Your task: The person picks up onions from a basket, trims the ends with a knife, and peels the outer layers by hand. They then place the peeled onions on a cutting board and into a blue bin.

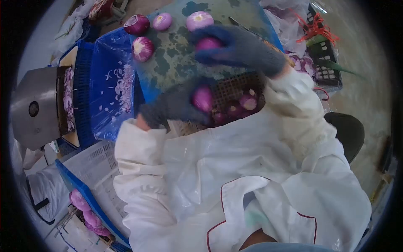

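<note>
My left hand (178, 103), in a dark glove, is closed around a red onion (202, 99) above the near edge of the green board (176, 54). Farther forward, my gloved right hand (243, 48) has its fingers wrapped over another red onion (208, 43). Below my hands is a brown lattice basket (235, 84) with several red onions (247, 101) inside, partly hidden by my apron. A pale peeled onion (199, 20) lies just beyond my right hand. Behind that hand, a knife (244, 26) rests on the board, its handle partly covered.
Several more onions (142, 48) sit at the board's left side. To the left, a blue lined crate (110, 98) holds sliced onion beside a metal machine (37, 107). A black crate (327, 63) with red string (319, 31) stands at right, near a dark stool (346, 132).
</note>
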A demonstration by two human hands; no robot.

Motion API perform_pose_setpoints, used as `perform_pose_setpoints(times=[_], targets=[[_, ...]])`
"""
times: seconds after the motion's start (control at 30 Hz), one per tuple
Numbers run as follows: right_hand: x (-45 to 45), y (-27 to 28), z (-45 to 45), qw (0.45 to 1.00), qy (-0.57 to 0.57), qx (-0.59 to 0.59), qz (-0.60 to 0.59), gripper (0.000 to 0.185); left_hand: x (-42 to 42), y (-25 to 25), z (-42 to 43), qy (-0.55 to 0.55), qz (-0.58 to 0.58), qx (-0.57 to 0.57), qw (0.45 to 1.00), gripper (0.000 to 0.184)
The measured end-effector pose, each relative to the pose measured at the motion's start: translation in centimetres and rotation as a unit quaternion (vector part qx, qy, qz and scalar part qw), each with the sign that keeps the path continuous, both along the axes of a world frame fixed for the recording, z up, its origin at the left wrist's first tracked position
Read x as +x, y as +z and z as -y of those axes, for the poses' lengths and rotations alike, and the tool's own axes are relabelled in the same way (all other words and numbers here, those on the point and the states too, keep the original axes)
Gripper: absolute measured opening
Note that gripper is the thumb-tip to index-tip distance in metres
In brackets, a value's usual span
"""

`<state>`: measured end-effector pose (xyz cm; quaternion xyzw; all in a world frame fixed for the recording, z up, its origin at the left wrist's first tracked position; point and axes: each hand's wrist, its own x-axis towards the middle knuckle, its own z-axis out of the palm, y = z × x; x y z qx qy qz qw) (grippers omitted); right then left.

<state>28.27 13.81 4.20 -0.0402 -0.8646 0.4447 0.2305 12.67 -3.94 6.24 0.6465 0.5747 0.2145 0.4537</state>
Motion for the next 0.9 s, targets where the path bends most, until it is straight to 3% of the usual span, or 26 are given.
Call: perform_pose_setpoints(times=[0.07, 0.17, 0.3, 0.4, 0.43, 0.5, 0.6, 0.7, 0.73, 0.8, 0.87, 0.9], targets=[[-3.8, -0.2, 0.0, 0.978, -0.107, 0.172, -0.048, 0.044, -1.8, 2.3, -0.5, 0.091, -0.169, 0.027, 0.981, 0.086], [-8.3, -3.5, -0.4, 0.973, -0.090, 0.210, -0.038, 0.045, -5.8, -0.2, -0.7, 0.181, -0.348, 0.125, 0.912, 0.078], [-6.8, -4.2, 1.1, 0.935, -0.167, 0.300, -0.089, 0.043, -6.2, -4.0, 0.3, 0.245, -0.493, 0.214, 0.807, 0.066], [0.2, 0.0, 3.1, 0.992, -0.043, 0.107, 0.043, 0.028, -0.2, 0.2, -0.2, 0.212, -0.584, 0.144, 0.770, 0.031], [2.6, 0.5, 3.3, 0.990, 0.021, 0.060, 0.127, 0.027, 1.4, 0.3, 0.4, 0.138, -0.608, 0.209, 0.753, 0.016], [5.2, -0.3, 4.0, 0.944, 0.130, 0.006, 0.303, 0.027, 4.8, 0.3, 1.3, 0.051, -0.515, 0.074, 0.852, 0.014], [5.3, -10.2, 6.6, 0.853, 0.175, 0.048, 0.490, 0.023, 7.6, -7.6, 2.2, -0.058, -0.462, -0.090, 0.880, 0.015], [4.6, -19.1, 10.5, 0.822, 0.104, 0.251, 0.501, 0.023, 8.0, -18.5, 1.8, -0.141, -0.407, -0.225, 0.874, 0.031], [4.5, -22.9, 12.0, 0.804, 0.081, 0.323, 0.492, 0.023, 8.1, -23.3, 2.9, -0.105, -0.378, -0.179, 0.902, 0.031], [4.8, -28.3, 14.1, 0.809, 0.008, 0.374, 0.454, 0.021, 8.4, -33.6, 6.1, -0.036, -0.315, -0.078, 0.945, 0.033], [5.7, -32.2, 14.4, 0.853, -0.089, 0.343, 0.383, 0.018, 11.9, -42.5, 9.6, 0.007, -0.436, 0.002, 0.900, 0.027], [6.2, -34.5, 14.0, 0.914, -0.090, 0.255, 0.301, 0.016, 11.7, -38.7, 8.8, 0.039, -0.392, -0.043, 0.918, 0.026]])
